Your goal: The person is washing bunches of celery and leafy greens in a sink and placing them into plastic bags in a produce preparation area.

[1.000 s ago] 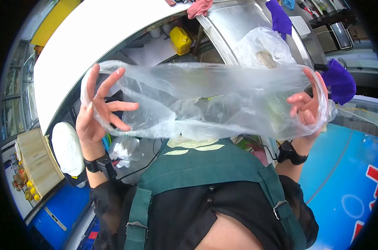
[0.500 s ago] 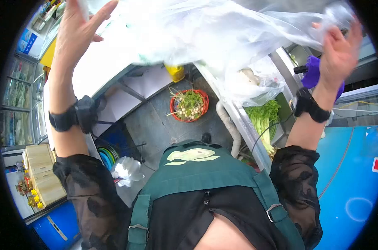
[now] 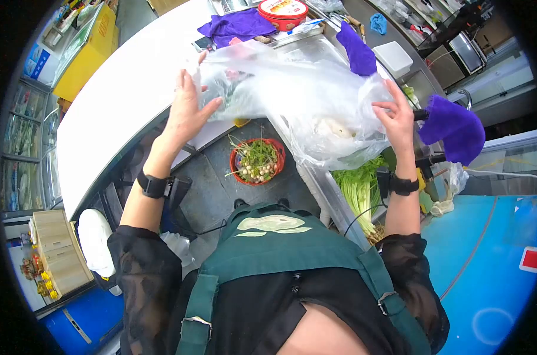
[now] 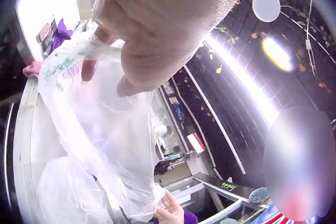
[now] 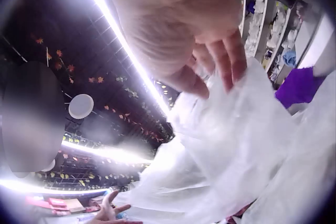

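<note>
A clear plastic bag [image 3: 251, 86] is stretched between the two hands above the counter's corner. The left hand [image 3: 188, 115] has its fingers spread at the bag's left end; in the right wrist view this hand [image 5: 107, 212] also shows spread fingers. At the other end, the right hand [image 3: 398, 118] pinches the plastic between thumb and bent fingers, and the left wrist view shows this hand [image 4: 170, 212] at the bag's edge. Just below the stretched film lies another clear bag [image 3: 324, 151] on the metal counter, with a pale item inside.
On the floor stands a red basket [image 3: 282, 158] of leafy vegetables with white bulbs. Leafy greens [image 3: 357, 186] lie beside the metal counter [image 3: 319, 189]. Purple cloths [image 3: 452, 130], a red round tin [image 3: 283, 22] and a white box [image 3: 392, 58] are farther off. The white table [image 3: 109, 100] is at left.
Both hands have come down and closer together from their raised, wide position half a second ago. The billowing bag has dropped with them; the basket, hidden at first, is in view.
</note>
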The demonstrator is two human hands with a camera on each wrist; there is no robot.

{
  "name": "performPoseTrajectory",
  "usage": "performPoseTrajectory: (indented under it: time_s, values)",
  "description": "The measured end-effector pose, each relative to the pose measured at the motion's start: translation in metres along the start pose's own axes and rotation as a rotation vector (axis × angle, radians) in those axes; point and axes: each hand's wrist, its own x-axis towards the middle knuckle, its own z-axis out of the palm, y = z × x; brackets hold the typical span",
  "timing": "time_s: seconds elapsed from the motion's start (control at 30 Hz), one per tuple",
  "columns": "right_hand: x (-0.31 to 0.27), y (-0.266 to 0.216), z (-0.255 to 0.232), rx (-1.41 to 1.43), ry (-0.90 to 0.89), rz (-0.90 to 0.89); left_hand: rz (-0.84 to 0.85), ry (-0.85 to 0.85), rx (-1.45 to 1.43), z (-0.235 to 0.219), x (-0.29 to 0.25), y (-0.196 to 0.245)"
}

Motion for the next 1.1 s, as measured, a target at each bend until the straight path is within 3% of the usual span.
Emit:
performPoseTrajectory:
  time_s: [0.03, 0.07, 0.1, 0.13, 0.2, 0.27, 0.33, 0.4, 0.43, 0.47, 0.5, 0.53, 0.6, 0.63, 0.7, 0.8, 0.83, 0.87, 0.9, 0.93, 1.0, 1.03, 1.07, 1.1]
  values:
    - [0.004, 0.002, -0.001, -0.001, -0.001, -0.002, 0.119, -0.006, 0.042, 0.006, 0.007, -0.005]
    - [0.007, -0.006, -0.002, -0.093, 0.155, 0.049, 0.236, -0.016, 0.083, 0.011, 0.012, -0.008]
    - [0.01, -0.018, -0.001, -0.186, 0.314, 0.101, 0.167, -0.097, 0.087, 0.013, 0.017, -0.009]
    - [0.013, -0.033, 0.002, -0.188, 0.318, 0.105, 0.171, -0.102, 0.085, 0.013, 0.024, -0.009]
    - [0.019, -0.069, 0.015, -0.637, 0.447, -0.021, 0.035, -0.172, -0.123, 0.014, 0.041, -0.004]
    - [0.022, -0.092, 0.029, -0.629, 0.485, -0.04, 0.03, -0.185, -0.202, 0.012, 0.059, -0.003]
    - [0.021, -0.123, 0.05, -0.67, 0.523, -0.174, 0.018, -0.197, -0.289, 0.015, 0.075, -0.006]
    - [0.029, -0.128, 0.072, -0.402, 0.132, -0.37, 0.211, -0.091, -0.356, 0.017, 0.095, -0.007]
    - [0.034, -0.125, 0.087, -0.297, -0.096, -0.418, 0.097, -0.245, -0.404, 0.009, 0.101, -0.004]
    - [0.039, -0.114, 0.101, -0.402, -0.242, -0.365, 0.104, -0.26, -0.415, 0.012, 0.107, -0.008]
    - [0.044, -0.096, 0.114, -0.504, -0.388, -0.306, 0.282, -0.144, -0.311, 0.016, 0.113, -0.012]
    - [0.051, -0.07, 0.121, -0.514, -0.378, -0.29, 0.458, -0.021, -0.207, 0.019, 0.12, -0.018]
    - [0.068, -0.021, 0.12, -1.098, -0.151, -0.254, 0.438, -0.007, -0.282, 0.018, 0.13, -0.042]
    - [0.076, -0.015, 0.114, -1.107, -0.154, -0.244, 0.389, -0.038, -0.227, 0.016, 0.133, -0.054]
    - [0.091, -0.004, 0.105, -1.427, -0.004, -0.161, 0.341, -0.071, -0.172, 0.017, 0.139, -0.072]
    - [0.105, 0.022, 0.105, -1.499, -0.052, -0.104, 0.155, -0.057, 0.448, 0.038, 0.138, -0.101]
    - [0.11, 0.031, 0.108, -1.498, -0.051, -0.109, 0.114, -0.073, 0.421, 0.052, 0.139, -0.114]
    - [0.115, 0.041, 0.113, -1.353, -0.173, 0.093, 0.108, -0.067, 0.424, 0.065, 0.139, -0.122]
    - [0.12, 0.051, 0.119, -1.196, -0.294, 0.286, -0.019, -0.17, 0.452, 0.075, 0.138, -0.126]
    - [0.123, 0.059, 0.126, -1.192, -0.298, 0.272, -0.149, -0.272, 0.479, 0.084, 0.139, -0.13]
    - [0.132, 0.082, 0.142, -1.017, -0.327, 0.5, -0.153, -0.319, 0.576, 0.111, 0.141, -0.144]
    - [0.133, 0.11, 0.149, -1.004, -0.318, 0.491, -0.09, -0.202, 0.499, 0.137, 0.136, -0.166]
    - [0.133, 0.151, 0.157, -0.785, -0.241, 0.435, -0.025, -0.092, 0.42, 0.152, 0.14, -0.179]
    - [0.136, 0.184, 0.165, -0.567, -0.163, 0.377, -0.017, -0.089, 0.432, 0.155, 0.151, -0.174]
